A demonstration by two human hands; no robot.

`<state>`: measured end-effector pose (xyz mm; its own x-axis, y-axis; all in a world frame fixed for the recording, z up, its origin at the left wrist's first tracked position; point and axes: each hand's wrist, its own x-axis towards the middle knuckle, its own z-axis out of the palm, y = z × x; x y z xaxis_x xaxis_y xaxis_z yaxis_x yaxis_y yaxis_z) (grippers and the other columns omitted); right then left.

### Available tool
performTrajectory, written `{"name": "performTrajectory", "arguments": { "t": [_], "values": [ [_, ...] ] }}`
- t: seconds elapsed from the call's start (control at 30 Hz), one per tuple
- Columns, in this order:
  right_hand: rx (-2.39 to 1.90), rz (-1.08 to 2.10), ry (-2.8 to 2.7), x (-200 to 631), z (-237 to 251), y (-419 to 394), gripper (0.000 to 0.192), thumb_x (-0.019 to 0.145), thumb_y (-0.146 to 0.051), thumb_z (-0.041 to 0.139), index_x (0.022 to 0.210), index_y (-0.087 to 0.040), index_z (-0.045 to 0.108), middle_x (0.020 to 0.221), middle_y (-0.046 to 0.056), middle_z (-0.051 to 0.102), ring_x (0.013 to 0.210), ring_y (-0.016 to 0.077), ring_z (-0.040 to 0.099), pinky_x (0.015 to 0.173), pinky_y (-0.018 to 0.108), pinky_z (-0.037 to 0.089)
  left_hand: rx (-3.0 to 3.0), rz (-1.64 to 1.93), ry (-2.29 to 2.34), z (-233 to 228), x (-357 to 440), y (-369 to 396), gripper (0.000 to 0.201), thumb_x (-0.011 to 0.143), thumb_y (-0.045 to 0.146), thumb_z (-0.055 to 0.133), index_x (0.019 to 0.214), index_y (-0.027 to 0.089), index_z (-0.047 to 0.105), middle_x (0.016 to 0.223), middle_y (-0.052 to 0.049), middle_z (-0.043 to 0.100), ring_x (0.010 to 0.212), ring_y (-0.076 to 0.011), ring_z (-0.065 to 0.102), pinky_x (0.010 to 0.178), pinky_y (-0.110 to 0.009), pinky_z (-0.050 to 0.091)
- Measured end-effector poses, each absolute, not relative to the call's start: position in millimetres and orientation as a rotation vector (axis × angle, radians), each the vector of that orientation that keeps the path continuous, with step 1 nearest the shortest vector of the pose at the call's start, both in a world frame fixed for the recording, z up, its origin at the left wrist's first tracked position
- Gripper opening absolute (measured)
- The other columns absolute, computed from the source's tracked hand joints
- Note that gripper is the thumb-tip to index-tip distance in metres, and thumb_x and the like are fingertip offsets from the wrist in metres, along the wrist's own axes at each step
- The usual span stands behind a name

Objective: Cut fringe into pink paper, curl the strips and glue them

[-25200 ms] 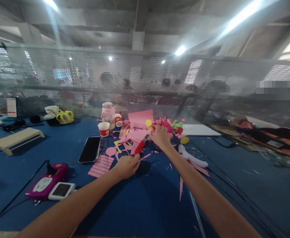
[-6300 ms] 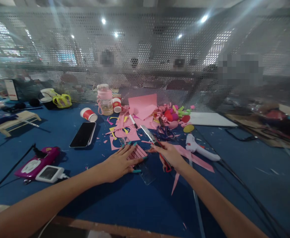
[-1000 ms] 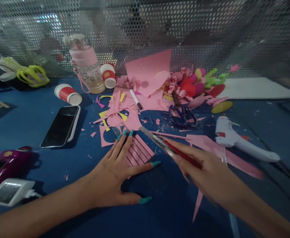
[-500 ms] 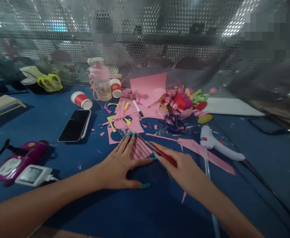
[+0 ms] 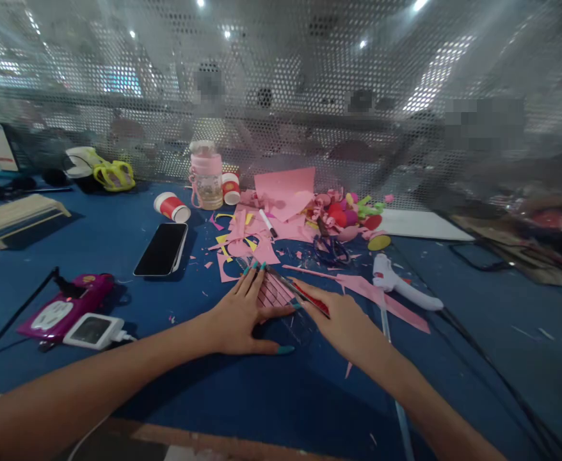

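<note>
Both hands work at the blue table's (image 5: 118,256) middle: the left hand (image 5: 242,317) lies flat, fingers spread, pressing a pink paper piece ruled with dark lines (image 5: 272,293), while the right hand (image 5: 341,320) grips a red-handled utility knife (image 5: 305,296), blade along the paper's right edge. No writing is readable; a black smartphone (image 5: 162,249) lies well left.

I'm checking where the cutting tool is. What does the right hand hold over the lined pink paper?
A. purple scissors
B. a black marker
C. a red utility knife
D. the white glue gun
C: the right hand grips a red utility knife, its blade lying along the edge of the lined pink paper that the left hand presses flat.
</note>
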<state>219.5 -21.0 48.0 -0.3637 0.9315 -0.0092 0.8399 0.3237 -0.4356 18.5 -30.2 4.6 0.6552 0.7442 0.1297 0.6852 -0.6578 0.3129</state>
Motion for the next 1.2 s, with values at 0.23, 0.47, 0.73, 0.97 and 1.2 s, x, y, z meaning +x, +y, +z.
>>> {"name": "performTrajectory", "arguments": {
  "t": [0.23,0.47,0.73,0.97,1.2],
  "values": [
    [-1.604,0.6,-2.314,219,51,-23,0.039,0.083,-0.025,0.042,0.121,-0.021,0.051,0.113,0.007,0.059,0.1,0.0251,0.058,0.085,0.04,0.046,2.618,0.378,1.145,5,18,-31,0.067,0.067,0.069,0.042,0.127,0.041,0.034,0.145,0.0,-0.015,0.129,-0.0409,-0.001,0.1,-0.056,0.013],
    [-1.461,0.719,-2.327,223,60,-17,0.037,0.082,-0.024,0.042,0.117,-0.023,0.054,0.117,0.002,0.057,0.109,0.0229,0.052,0.09,0.041,0.042,2.607,0.391,1.135,6,17,-32,0.066,0.067,0.069,0.042,0.126,0.041,0.036,0.145,0.0,-0.016,0.129,-0.0411,-0.002,0.1,-0.056,0.011],
    [-1.472,0.81,-2.341,223,58,-10,0.038,0.084,-0.029,0.042,0.119,-0.02,0.053,0.118,0.006,0.057,0.107,0.0227,0.053,0.092,0.036,0.039,2.626,0.405,1.124,5,18,-32,0.066,0.068,0.068,0.043,0.127,0.04,0.036,0.145,-0.001,-0.014,0.129,-0.0408,0.001,0.1,-0.056,0.011],
    [-1.526,0.815,-2.311,225,54,-12,0.04,0.083,-0.032,0.043,0.12,-0.019,0.052,0.122,0.006,0.053,0.112,0.0237,0.049,0.094,0.036,0.038,2.59,0.389,1.136,3,17,-31,0.065,0.067,0.068,0.043,0.126,0.041,0.036,0.145,0.003,-0.014,0.129,-0.0409,-0.003,0.101,-0.055,0.01],
    [-1.537,0.799,-2.331,227,54,-13,0.04,0.084,-0.032,0.042,0.12,-0.019,0.052,0.119,0.007,0.056,0.106,0.0243,0.053,0.091,0.037,0.04,2.586,0.354,1.134,4,18,-30,0.066,0.067,0.067,0.045,0.127,0.039,0.036,0.146,0.002,-0.011,0.129,-0.0398,-0.004,0.102,-0.055,0.008]
  ]
}}
